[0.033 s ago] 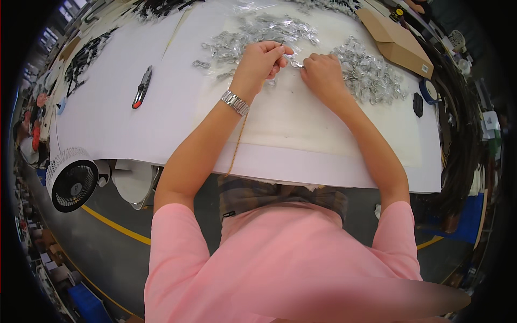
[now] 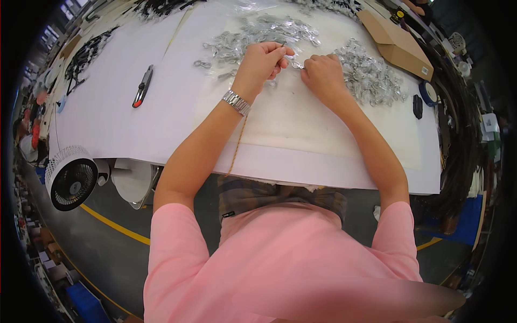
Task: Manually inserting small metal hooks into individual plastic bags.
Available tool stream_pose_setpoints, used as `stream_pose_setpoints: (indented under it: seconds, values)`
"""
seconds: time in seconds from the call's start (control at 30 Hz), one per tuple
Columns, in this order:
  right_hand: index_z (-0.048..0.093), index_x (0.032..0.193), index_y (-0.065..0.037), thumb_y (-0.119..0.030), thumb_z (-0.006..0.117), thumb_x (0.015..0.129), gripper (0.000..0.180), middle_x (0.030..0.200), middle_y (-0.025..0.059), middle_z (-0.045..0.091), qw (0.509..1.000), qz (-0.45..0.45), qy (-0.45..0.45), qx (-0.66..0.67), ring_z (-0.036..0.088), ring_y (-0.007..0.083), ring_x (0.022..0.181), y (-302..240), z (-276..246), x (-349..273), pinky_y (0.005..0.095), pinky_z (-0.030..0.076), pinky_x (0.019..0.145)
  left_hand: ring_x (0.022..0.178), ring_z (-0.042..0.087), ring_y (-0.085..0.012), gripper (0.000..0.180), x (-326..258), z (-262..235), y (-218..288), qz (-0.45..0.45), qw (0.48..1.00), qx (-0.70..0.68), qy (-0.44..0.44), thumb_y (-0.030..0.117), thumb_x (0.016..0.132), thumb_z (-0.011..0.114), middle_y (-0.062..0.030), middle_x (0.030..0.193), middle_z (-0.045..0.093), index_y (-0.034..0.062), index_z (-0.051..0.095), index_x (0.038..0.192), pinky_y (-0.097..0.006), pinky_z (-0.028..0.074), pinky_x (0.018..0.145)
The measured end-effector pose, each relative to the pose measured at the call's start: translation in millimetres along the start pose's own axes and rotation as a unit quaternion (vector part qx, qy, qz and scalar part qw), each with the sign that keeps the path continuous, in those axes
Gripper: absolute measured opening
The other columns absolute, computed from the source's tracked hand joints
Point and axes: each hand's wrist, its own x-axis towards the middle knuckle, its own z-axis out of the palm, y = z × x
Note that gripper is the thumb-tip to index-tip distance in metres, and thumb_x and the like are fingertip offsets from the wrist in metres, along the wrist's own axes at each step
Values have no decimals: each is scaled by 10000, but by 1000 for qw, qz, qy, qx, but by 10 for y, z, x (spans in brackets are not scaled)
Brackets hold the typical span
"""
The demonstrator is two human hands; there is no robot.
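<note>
Over the far middle of the white table, my left hand [image 2: 264, 62] is closed in a pinch, a small dark tip showing at its fingertips. What that tip belongs to is mostly hidden by the fingers. A thin yellow-orange cord [image 2: 237, 145] runs from under my left wrist down over the near table edge. Just to the right, my right hand [image 2: 325, 74] is closed with its fingers bent down. A small silver metal clasp [image 2: 297, 65] with a ring sticks out from its fingertips toward the left hand. The two hands stay slightly apart.
Piles of silver clasps in clear wrapping lie beyond the hands [image 2: 253, 37] and right of them [image 2: 371, 75]. A utility knife [image 2: 142, 86] lies left, near black strips [image 2: 86, 59]. A cardboard box [image 2: 398, 46], tape roll [image 2: 428, 92] and white fan [image 2: 72, 180] border the table.
</note>
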Motion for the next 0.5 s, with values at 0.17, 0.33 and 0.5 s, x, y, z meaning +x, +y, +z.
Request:
stream_pose_setpoints:
  seconds: [0.17, 0.33, 0.5]
  values:
    - [739, 1011, 1, -225, 680, 968, 237, 878, 114, 751, 939, 139, -30, 312, 707, 189, 802, -7, -224, -25, 354, 562, 788, 548, 457, -37, 273, 79, -51, 0, 99, 967, 231, 37, 262, 1009, 663, 9, 789, 668, 19, 736, 1109, -207, 341, 478]
    - [712, 1003, -4, -263, 629, 1033, 275, 845, 46, 718, 687, 164, -96, 701, 665, 123, 738, 4, -348, -282, 285, 556, 723, 542, 452, -42, 283, -48, 108, 139, 43, 973, 219, -61, 315, 984, 693, 15, 718, 651, 40, 723, 925, -223, 356, 493]
    - [690, 941, -64, -255, 692, 989, 198, 777, 10, 660, 644, 214, -178, 713, 573, 76, 649, 87, -421, -359, 265, 524, 741, 529, 436, -41, 376, -56, 126, 104, 56, 960, 266, -75, 333, 983, 689, 27, 613, 573, 53, 661, 733, -238, 332, 492]
